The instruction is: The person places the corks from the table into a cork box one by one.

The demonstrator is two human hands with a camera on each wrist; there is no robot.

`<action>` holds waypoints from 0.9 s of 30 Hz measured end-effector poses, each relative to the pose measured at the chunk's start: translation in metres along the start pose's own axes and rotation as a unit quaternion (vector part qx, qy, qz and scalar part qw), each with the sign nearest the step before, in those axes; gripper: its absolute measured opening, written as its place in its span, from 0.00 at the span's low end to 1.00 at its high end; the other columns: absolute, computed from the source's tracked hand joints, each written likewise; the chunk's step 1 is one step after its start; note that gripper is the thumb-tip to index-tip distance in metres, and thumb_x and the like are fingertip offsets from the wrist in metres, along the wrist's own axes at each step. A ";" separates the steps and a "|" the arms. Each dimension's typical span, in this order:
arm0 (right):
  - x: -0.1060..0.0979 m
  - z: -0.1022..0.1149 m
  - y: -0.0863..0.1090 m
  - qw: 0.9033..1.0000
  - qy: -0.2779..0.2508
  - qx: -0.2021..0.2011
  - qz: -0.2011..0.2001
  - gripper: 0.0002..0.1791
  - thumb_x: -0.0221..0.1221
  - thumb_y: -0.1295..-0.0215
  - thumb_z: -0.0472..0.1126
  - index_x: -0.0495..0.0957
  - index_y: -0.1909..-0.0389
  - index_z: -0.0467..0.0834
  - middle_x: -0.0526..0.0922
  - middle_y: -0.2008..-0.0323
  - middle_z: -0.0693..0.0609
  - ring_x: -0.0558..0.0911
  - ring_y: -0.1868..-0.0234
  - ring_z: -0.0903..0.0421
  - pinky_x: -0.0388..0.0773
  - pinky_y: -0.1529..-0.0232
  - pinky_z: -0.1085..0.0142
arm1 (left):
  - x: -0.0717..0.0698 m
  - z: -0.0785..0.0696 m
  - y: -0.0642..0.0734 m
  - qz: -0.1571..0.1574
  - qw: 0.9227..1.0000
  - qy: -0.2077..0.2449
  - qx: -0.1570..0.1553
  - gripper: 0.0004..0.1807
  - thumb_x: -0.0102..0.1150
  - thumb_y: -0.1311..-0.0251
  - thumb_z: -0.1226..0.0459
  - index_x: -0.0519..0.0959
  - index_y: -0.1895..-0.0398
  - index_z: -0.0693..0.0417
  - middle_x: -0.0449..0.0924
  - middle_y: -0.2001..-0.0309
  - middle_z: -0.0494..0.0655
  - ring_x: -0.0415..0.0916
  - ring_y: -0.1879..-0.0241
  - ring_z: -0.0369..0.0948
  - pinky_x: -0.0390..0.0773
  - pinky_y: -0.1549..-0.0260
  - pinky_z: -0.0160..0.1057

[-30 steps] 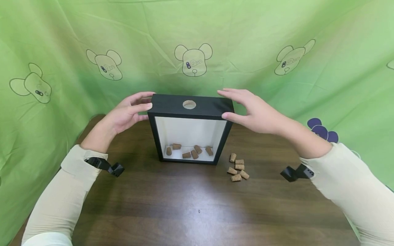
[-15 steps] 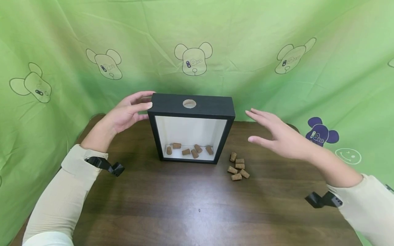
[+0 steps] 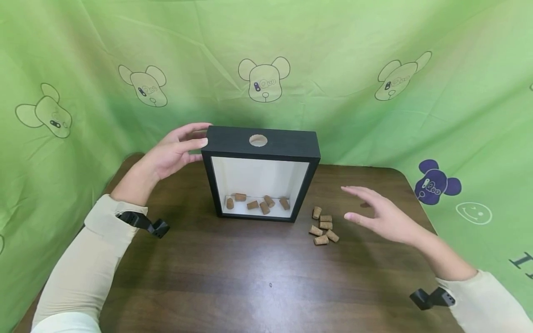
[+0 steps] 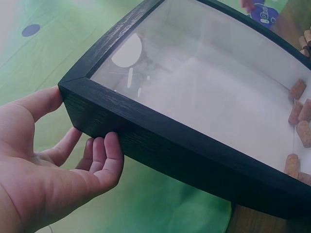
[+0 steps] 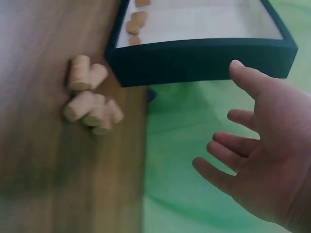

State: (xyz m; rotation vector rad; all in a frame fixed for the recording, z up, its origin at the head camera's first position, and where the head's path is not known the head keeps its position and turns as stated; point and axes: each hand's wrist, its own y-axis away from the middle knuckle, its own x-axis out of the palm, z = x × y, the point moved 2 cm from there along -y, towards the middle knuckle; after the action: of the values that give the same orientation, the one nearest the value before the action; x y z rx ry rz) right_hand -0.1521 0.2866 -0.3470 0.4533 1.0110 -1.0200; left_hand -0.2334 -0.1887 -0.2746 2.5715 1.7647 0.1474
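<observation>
A black shadow box [image 3: 266, 147] with a clear front, a white inside and a round hole [image 3: 258, 140] in its top stands upright on the table. Several corks [image 3: 252, 205] lie on its floor. My left hand [image 3: 172, 150] holds the box's upper left corner, thumb on the top front edge and fingers along the side, as the left wrist view [image 4: 92, 160] shows. Right of the box lies a loose group of corks [image 3: 325, 225]. Beyond them my right hand [image 3: 385, 217] hovers with fingers extended and nothing in it.
The brown wooden table [image 3: 233, 277] ends in a rounded back right corner. A green curtain [image 3: 333, 83] with printed bear heads hangs behind and on both sides, close to the box's back. Each wrist wears a black camera mount [image 3: 143, 223].
My right hand has left the box's upper right corner and moved right and down toward the loose corks. The left hand keeps its hold, and the box stays in place.
</observation>
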 end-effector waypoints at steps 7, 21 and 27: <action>0.024 -0.022 0.011 1.000 -0.014 -0.005 -0.013 0.32 0.68 0.33 0.43 0.71 0.31 0.39 0.76 0.35 0.43 0.77 0.39 0.44 0.79 0.47 0.59 | -0.001 0.001 0.000 0.000 1.000 0.010 0.001 0.31 0.52 0.26 0.69 0.58 0.22 0.58 0.63 0.35 0.49 0.72 0.44 0.41 0.77 0.47 0.36; 0.065 -0.052 0.030 0.997 -0.077 0.032 -0.001 0.26 0.72 0.38 0.41 0.78 0.41 0.38 0.84 0.47 0.42 0.84 0.55 0.51 0.83 0.60 0.65 | -0.002 0.002 -0.002 0.003 1.000 0.009 0.002 0.32 0.52 0.26 0.69 0.57 0.22 0.58 0.62 0.35 0.49 0.70 0.43 0.42 0.77 0.46 0.36; 0.083 -0.056 0.033 0.996 -0.091 0.008 -0.011 0.22 0.73 0.41 0.38 0.82 0.47 0.38 0.85 0.55 0.47 0.81 0.63 0.59 0.80 0.70 0.68 | -0.002 0.002 -0.001 0.005 1.000 0.009 0.002 0.32 0.52 0.26 0.69 0.58 0.22 0.57 0.61 0.33 0.49 0.70 0.42 0.42 0.77 0.47 0.36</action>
State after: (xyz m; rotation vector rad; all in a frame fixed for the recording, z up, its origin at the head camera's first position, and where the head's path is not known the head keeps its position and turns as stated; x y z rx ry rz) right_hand -0.1377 0.3028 -0.4505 0.3560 0.8461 -1.0700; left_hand -0.2351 -0.1900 -0.2768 2.5900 1.7594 0.1678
